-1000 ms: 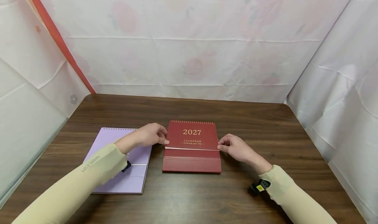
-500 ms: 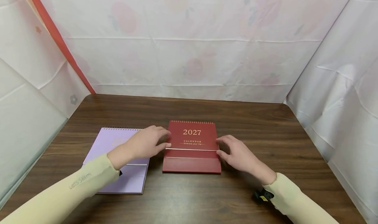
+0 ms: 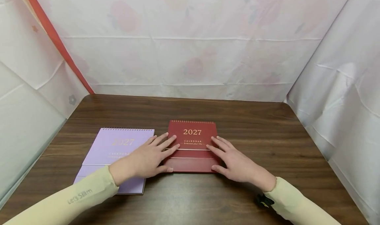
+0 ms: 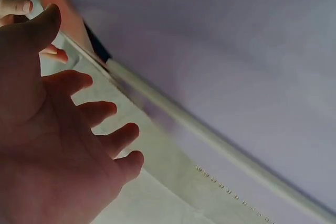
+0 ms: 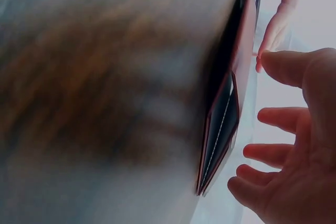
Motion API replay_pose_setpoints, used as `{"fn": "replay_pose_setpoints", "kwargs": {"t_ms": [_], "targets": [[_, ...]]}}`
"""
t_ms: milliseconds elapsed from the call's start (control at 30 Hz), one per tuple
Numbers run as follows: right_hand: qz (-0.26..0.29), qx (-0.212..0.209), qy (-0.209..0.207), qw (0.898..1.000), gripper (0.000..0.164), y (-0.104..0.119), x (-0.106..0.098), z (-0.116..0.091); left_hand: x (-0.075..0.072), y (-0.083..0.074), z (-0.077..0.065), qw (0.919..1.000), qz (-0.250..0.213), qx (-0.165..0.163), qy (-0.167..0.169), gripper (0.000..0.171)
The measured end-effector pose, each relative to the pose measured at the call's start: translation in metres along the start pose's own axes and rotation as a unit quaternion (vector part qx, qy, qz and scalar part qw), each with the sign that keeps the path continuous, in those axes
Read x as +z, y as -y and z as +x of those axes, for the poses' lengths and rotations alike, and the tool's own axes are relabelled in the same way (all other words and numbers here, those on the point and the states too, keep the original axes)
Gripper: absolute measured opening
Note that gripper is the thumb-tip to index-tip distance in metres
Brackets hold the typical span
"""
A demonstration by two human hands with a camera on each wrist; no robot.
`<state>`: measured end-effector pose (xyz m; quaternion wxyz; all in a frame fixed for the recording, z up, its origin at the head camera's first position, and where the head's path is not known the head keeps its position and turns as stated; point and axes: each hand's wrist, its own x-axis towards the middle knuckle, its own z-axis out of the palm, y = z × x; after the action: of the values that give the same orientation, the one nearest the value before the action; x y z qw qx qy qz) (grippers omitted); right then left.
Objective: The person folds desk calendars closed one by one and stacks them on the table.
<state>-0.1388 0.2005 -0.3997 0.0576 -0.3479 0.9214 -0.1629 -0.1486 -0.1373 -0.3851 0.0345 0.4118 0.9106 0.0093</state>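
Observation:
A dark red desk calendar (image 3: 192,136) marked 2027 lies in the middle of the table in the head view, its spiral binding at the far edge. My left hand (image 3: 146,160) is spread at its left side, fingertips over that edge. On the opposite side, my right hand (image 3: 241,164) extends its fingers over the right edge. In the right wrist view a gap shows between the fingers (image 5: 275,120) and the red calendar (image 5: 245,40). Under my left forearm lies a purple 2027 calendar (image 3: 98,149), partly covered; the left wrist view shows its purple surface (image 4: 226,61) close by.
The dark wood table (image 3: 252,119) extends around both calendars. White patterned cloth (image 3: 190,53) hangs behind it and along both sides. A red strip (image 3: 62,47) runs down the left corner. A black device (image 3: 265,201) sits at my right wrist.
My fingers have let go of the red calendar's side edges and spread out. Both hands have come slightly nearer to me and inward over the sides. Both calendars stay in place.

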Motion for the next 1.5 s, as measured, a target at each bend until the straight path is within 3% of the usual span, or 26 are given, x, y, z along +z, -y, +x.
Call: {"fn": "replay_pose_setpoints", "kwargs": {"t_ms": [167,400,833,1033,1267,1500], "targets": [[-0.014,-0.004,0.035,0.999,0.07,0.0,0.005,0.001,0.005,-0.001,-0.001,0.9999,0.005,0.014,0.0,0.072],[-0.013,-0.003,0.084,0.996,0.066,0.0,0.007,0.003,0.004,-0.005,-0.001,0.9992,-0.022,-0.003,0.034,0.065],[0.007,0.009,0.082,0.997,0.07,-0.003,0.002,0.002,0.003,-0.002,0.001,0.9983,-0.044,-0.012,0.036,0.068],[0.024,0.03,0.079,0.996,0.071,-0.01,-0.004,-0.003,0.004,0.005,0.004,0.996,-0.078,-0.042,0.005,0.069],[0.037,0.064,0.09,0.993,0.069,-0.016,-0.009,-0.005,-0.001,0.008,0.007,0.9844,-0.132,-0.114,0.025,0.072],[0.055,0.071,0.099,0.991,0.067,-0.019,-0.007,-0.003,-0.002,0.01,0.012,0.9713,-0.203,-0.122,0.02,0.074]]}}
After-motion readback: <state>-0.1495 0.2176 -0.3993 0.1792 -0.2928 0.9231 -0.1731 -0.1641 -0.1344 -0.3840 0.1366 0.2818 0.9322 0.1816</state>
